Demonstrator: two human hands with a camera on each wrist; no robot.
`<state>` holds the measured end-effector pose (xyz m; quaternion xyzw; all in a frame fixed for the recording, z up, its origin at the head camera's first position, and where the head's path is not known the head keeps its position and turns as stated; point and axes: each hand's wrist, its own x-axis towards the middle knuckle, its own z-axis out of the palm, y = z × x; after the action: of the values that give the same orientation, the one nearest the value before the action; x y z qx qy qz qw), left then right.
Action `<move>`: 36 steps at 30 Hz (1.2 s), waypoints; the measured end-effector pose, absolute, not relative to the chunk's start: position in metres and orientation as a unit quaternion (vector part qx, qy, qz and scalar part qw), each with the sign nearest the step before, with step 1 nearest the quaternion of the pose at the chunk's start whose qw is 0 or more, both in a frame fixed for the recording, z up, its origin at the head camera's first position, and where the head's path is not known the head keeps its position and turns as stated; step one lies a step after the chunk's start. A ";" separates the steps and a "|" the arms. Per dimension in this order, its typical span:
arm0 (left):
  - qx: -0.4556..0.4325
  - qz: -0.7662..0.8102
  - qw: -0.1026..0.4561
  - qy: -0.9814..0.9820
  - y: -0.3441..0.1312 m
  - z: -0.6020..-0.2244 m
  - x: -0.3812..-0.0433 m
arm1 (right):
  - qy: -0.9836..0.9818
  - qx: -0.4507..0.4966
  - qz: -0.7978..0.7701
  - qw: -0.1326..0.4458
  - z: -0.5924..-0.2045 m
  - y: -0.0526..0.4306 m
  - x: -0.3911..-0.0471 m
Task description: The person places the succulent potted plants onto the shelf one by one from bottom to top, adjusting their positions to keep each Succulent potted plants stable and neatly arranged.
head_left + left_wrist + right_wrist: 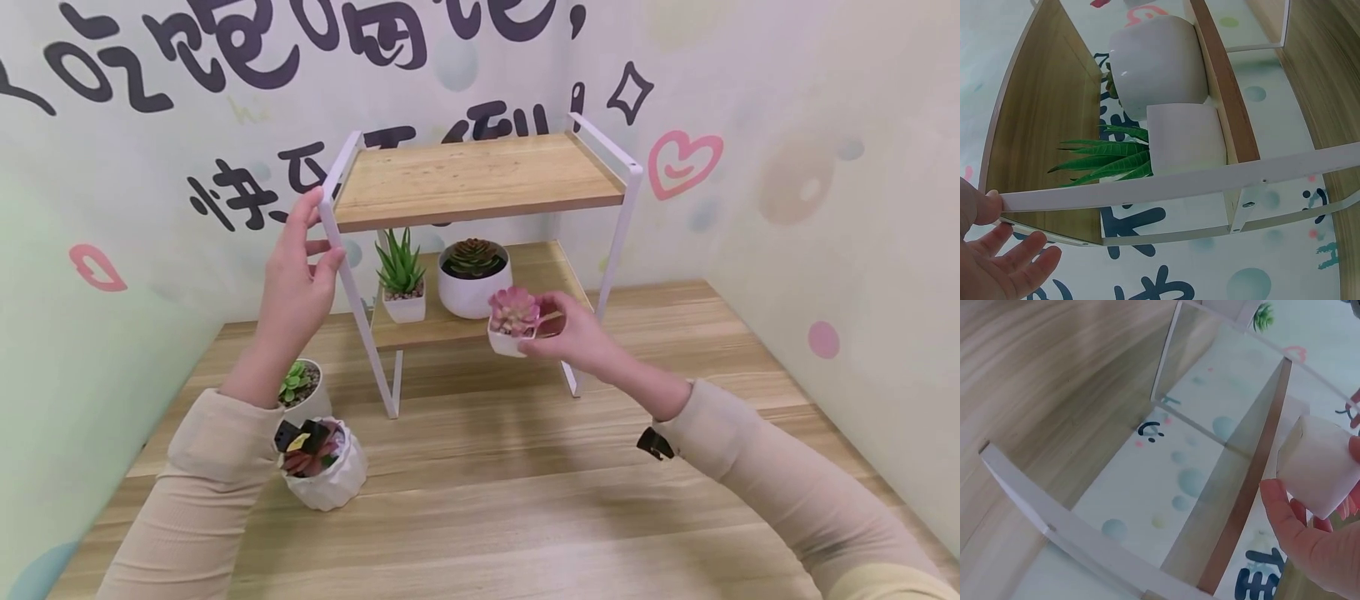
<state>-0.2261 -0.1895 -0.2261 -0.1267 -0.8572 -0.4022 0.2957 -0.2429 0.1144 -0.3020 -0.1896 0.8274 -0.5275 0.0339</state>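
Note:
A two-tier wooden shelf (480,179) with a white metal frame stands on the table. My left hand (294,271) holds the upper part of its left post, thumb on the near side. My right hand (573,333) grips a small white square pot with a pink succulent (514,312) at the front edge of the lower tier. In the right wrist view the pot (1316,465) shows its pale underside, with thumb and fingers around it. On the lower tier stand a spiky green aloe (401,271) in a square pot and a dark rosette succulent (474,283) in a round white bowl.
Near my left forearm on the table (480,500) stand a round white pot (309,404) with a green succulent and a ridged white pot (330,483) with a reddish one. Painted walls (825,167) close off the back and sides.

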 end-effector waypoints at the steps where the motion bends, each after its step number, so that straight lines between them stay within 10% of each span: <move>1: -0.128 -0.401 0.296 -0.857 -0.189 -0.226 -0.226 | 0.825 -0.182 -0.533 0.034 -0.301 0.116 -0.245; 36: -0.136 -0.394 0.304 -0.857 -0.191 -0.227 -0.229 | 0.769 -0.063 -0.636 -0.017 -0.305 0.113 -0.273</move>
<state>-0.2287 -0.1906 -0.2271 -0.1359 -0.8566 -0.3942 0.3040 -0.2725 0.1127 -0.3050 -0.0629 0.7687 -0.6363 -0.0166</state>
